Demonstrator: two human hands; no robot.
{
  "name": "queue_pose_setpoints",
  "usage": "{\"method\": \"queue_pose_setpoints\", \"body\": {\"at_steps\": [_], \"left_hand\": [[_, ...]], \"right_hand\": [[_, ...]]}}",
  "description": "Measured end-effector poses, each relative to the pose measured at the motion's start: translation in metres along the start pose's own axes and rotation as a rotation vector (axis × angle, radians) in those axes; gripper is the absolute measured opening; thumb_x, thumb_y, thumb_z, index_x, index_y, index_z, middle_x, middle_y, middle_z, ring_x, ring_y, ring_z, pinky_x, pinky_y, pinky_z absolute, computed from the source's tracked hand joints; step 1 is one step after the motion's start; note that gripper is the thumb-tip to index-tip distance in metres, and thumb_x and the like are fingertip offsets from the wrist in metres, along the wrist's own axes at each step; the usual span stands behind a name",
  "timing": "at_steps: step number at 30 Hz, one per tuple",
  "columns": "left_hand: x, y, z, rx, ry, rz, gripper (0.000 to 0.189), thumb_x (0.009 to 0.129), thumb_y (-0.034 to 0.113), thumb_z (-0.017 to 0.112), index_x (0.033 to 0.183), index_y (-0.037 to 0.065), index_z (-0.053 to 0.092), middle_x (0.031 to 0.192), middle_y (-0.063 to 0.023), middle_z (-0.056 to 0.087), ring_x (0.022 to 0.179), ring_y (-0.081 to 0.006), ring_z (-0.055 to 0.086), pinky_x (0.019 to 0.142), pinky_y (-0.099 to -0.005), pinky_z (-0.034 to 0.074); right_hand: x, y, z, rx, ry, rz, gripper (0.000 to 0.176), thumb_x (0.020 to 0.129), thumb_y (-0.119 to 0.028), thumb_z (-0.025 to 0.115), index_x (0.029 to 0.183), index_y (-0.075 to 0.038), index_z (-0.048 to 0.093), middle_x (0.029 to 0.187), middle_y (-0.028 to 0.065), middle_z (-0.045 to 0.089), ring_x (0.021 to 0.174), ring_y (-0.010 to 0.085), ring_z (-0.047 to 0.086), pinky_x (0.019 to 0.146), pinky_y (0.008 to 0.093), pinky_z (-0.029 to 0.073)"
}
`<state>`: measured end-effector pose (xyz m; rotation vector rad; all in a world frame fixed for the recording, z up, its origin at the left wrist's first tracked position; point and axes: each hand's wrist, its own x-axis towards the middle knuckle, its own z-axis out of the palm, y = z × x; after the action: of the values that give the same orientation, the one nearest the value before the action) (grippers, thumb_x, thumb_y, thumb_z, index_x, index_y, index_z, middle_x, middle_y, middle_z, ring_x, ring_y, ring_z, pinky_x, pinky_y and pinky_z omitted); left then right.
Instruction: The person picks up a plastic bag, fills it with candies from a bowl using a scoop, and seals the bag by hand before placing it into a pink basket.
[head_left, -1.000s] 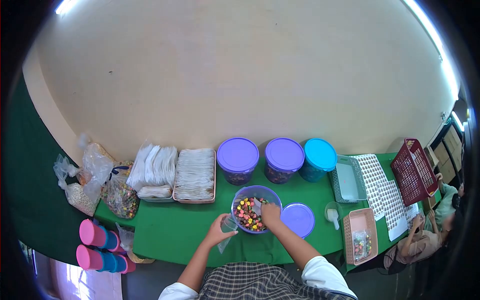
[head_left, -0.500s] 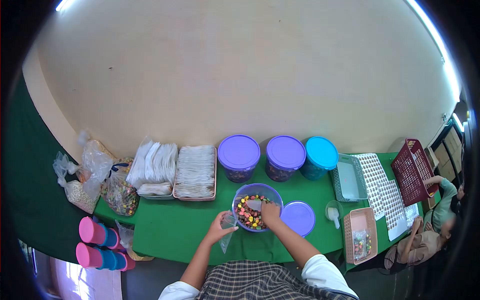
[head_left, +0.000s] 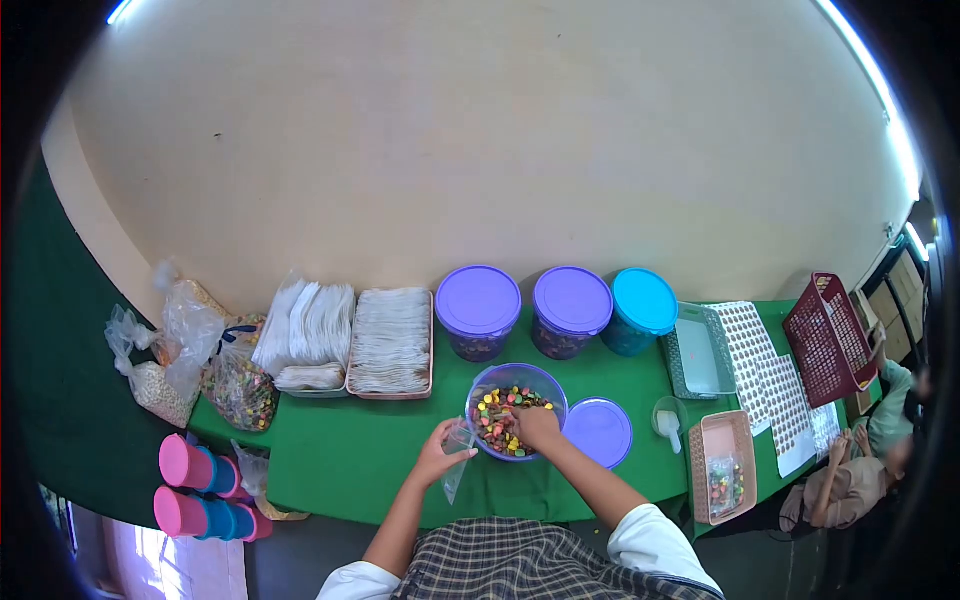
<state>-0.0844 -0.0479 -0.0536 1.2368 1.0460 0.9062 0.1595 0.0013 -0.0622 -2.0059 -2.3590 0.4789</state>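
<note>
The person is wearing white sleeves, one (head_left: 357, 582) on the left arm and one (head_left: 655, 548) on the right, both ending above bare forearms. A dark checked garment (head_left: 505, 560) is covering the torso, its thin pale lines crossing into small squares and its cloth creasing softly. A narrow dark band (head_left: 680, 579) is running beside the right sleeve. The left hand (head_left: 437, 457) and right hand (head_left: 538, 428) are showing bare.
</note>
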Motion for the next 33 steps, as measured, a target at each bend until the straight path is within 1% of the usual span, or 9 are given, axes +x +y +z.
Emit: {"method": "queue_pose_setpoints", "body": {"at_steps": [5,9,13,17,19,23,28,31,33], "left_hand": [[0.003,-0.007,-0.001,0.009,0.009,-0.008,0.079,0.068,0.023,0.082,0.131,0.002,0.041,0.128,-0.0136,0.053,0.118,-0.0229,0.05,0.104,-0.0379,0.034],[0.002,-0.001,-0.002,0.046,0.0,0.001,0.079,0.068,0.024,0.082,0.131,0.001,0.04,0.128,-0.0141,0.053,0.119,-0.0233,0.05,0.104,-0.0375,0.034],[-0.003,0.012,-0.003,0.204,0.012,0.038,0.081,0.066,0.025,0.083,0.131,0.0,0.041,0.127,-0.016,0.052,0.119,-0.0255,0.05,0.104,-0.0373,0.036],[0.004,0.021,-0.001,0.372,0.051,0.124,0.08,0.063,0.026,0.083,0.129,0.002,0.043,0.124,-0.017,0.052,0.116,-0.0293,0.051,0.101,-0.0386,0.039],[0.005,0.037,0.003,0.456,0.045,0.136,0.079,0.063,0.026,0.082,0.128,0.003,0.044,0.122,-0.0165,0.052,0.116,-0.0303,0.051,0.101,-0.0393,0.039],[0.019,0.047,0.01,0.646,0.031,0.233,0.076,0.062,0.027,0.08,0.125,0.004,0.046,0.119,-0.0152,0.052,0.116,-0.0329,0.048,0.099,-0.0413,0.04],[0.036,0.061,0.023,0.77,-0.01,0.319,0.076,0.061,0.025,0.08,0.125,0.004,0.046,0.121,-0.016,0.051,0.116,-0.0342,0.047,0.099,-0.0421,0.039],[0.046,0.06,0.032,0.833,-0.034,0.359,0.077,0.06,0.026,0.08,0.126,0.003,0.046,0.121,-0.0162,0.051,0.115,-0.0345,0.047,0.099,-0.0426,0.039],[0.05,0.062,0.04,0.866,-0.046,0.376,0.079,0.06,0.027,0.08,0.126,0.003,0.045,0.121,-0.0161,0.051,0.114,-0.0344,0.048,0.098,-0.0426,0.039]], "right_hand": [[0.008,0.008,-0.003,0.237,-0.136,0.007,0.034,0.078,-0.044,0.058,0.099,-0.02,0.069,0.086,0.0123,0.068,0.082,0.0301,0.066,0.073,0.0436,0.052],[0.003,0.001,-0.012,0.207,-0.185,0.025,0.035,0.079,-0.046,0.057,0.096,-0.018,0.069,0.084,0.0121,0.068,0.081,0.0295,0.066,0.073,0.0426,0.051],[-0.002,0.016,-0.032,0.317,-0.065,-0.044,0.033,0.077,-0.045,0.059,0.092,-0.018,0.07,0.08,0.0111,0.067,0.077,0.0297,0.065,0.07,0.0417,0.051],[-0.008,0.034,-0.053,0.309,-0.041,-0.011,0.031,0.076,-0.041,0.061,0.091,-0.015,0.069,0.079,0.01,0.067,0.074,0.0278,0.065,0.067,0.0403,0.05],[-0.012,0.046,-0.059,0.511,-0.075,-0.008,0.033,0.075,-0.038,0.06,0.092,-0.011,0.069,0.085,0.0154,0.067,0.079,0.0336,0.064,0.071,0.0408,0.05],[-0.016,0.066,-0.067,0.553,-0.033,-0.01,0.033,0.075,-0.035,0.06,0.092,-0.008,0.067,0.081,0.0148,0.067,0.075,0.0332,0.064,0.069,0.0392,0.05],[-0.02,0.076,-0.09,0.755,-0.125,0.002,0.027,0.076,-0.027,0.062,0.091,-0.006,0.068,0.07,0.0098,0.066,0.063,0.0199,0.064,0.062,0.0329,0.05],[-0.02,0.072,-0.11,0.716,-0.156,0.013,0.025,0.077,-0.026,0.062,0.09,-0.006,0.068,0.068,0.0087,0.065,0.059,0.0153,0.063,0.059,0.031,0.049],[-0.02,0.066,-0.117,0.689,-0.15,-0.04,0.026,0.077,-0.026,0.062,0.09,-0.006,0.068,0.068,0.009,0.065,0.059,0.0163,0.063,0.059,0.0311,0.049]]}}
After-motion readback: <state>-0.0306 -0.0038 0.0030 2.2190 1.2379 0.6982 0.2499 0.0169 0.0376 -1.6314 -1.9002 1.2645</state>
